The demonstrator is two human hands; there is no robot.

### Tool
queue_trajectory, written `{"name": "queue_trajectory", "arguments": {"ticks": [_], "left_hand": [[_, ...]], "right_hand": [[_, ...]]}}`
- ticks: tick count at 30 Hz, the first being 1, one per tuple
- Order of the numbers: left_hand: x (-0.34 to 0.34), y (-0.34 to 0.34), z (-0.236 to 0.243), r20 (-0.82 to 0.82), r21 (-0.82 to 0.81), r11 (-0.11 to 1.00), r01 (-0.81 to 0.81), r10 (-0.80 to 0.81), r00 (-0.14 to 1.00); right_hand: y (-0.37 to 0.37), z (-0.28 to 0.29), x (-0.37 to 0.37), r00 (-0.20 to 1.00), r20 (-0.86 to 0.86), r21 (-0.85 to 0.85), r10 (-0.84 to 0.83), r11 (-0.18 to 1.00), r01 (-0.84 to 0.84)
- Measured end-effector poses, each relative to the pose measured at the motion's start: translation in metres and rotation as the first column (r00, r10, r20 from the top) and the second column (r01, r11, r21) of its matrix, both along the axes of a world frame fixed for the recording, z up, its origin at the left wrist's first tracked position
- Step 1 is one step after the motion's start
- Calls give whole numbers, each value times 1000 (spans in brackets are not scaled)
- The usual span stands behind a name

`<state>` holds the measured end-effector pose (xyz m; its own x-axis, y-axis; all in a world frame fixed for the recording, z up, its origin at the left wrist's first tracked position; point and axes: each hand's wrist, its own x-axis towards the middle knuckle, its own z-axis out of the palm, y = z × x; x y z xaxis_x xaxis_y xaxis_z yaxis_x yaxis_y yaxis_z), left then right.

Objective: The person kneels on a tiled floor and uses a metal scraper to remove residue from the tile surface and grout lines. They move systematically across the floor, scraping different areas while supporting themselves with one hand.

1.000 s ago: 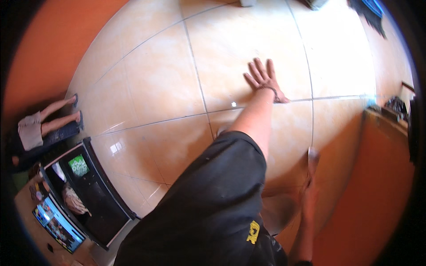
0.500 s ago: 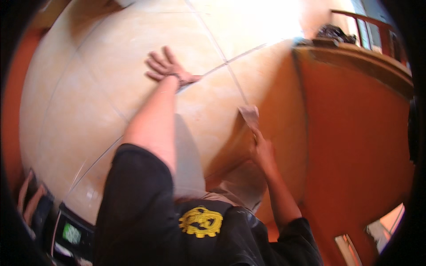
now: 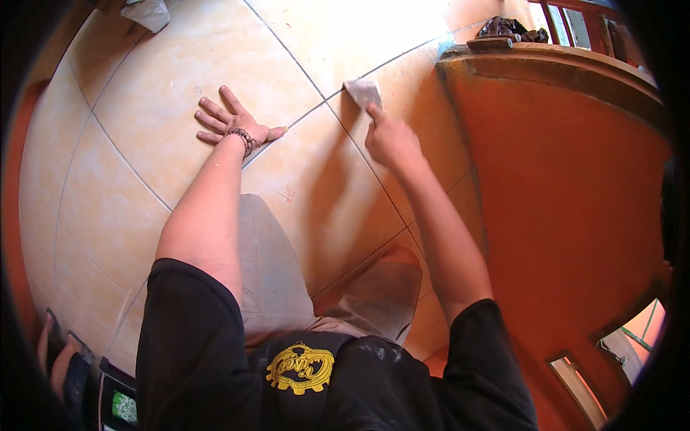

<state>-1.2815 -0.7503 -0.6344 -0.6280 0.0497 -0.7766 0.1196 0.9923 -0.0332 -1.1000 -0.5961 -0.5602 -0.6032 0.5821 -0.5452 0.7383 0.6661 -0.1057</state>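
Note:
My left hand (image 3: 233, 122) lies flat on the tan tiled floor (image 3: 280, 183), fingers spread, its thumb beside a grey grout line. A dark braided bracelet (image 3: 249, 141) circles that wrist. In my right hand (image 3: 392, 140), the fingers wrap round the handle of a putty knife (image 3: 364, 93), whose handle is mostly hidden. Its wide pale blade points away from me, close to where two grout lines cross. Whether the blade edge touches the tile I cannot tell.
A red-orange wall (image 3: 568, 194) rises on the right, topped by a wooden ledge (image 3: 560, 65) bearing a dark crumpled bag (image 3: 507, 29). A whitish bag (image 3: 147, 13) sits far left. At lower left are what look like another person's feet (image 3: 65, 352) and a dark-framed object (image 3: 115, 399).
My right hand has moved the putty knife forward and a little left along the floor. My left hand stays spread on the tile, and the view has shifted slightly.

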Motion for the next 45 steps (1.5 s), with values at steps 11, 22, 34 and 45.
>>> {"name": "queue_trajectory", "arguments": {"ticks": [11,22,34,45], "left_hand": [[-2,-3,6,-1,-2,1000,-22,22,1000],[-3,-2,12,19,-15,1000,-1,1,1000],[2,7,6,11,4,1000,0,0,1000],[7,13,8,-13,-49,999,-10,10,1000]], "right_hand": [[5,3,-9,994,69,-12,-90,996,91],[-47,-6,-14,997,14,-58,-71,996,71],[13,-18,21,941,-7,-80,-338,938,336],[44,-5,25,797,-41,-137,-603,793,593]]}}
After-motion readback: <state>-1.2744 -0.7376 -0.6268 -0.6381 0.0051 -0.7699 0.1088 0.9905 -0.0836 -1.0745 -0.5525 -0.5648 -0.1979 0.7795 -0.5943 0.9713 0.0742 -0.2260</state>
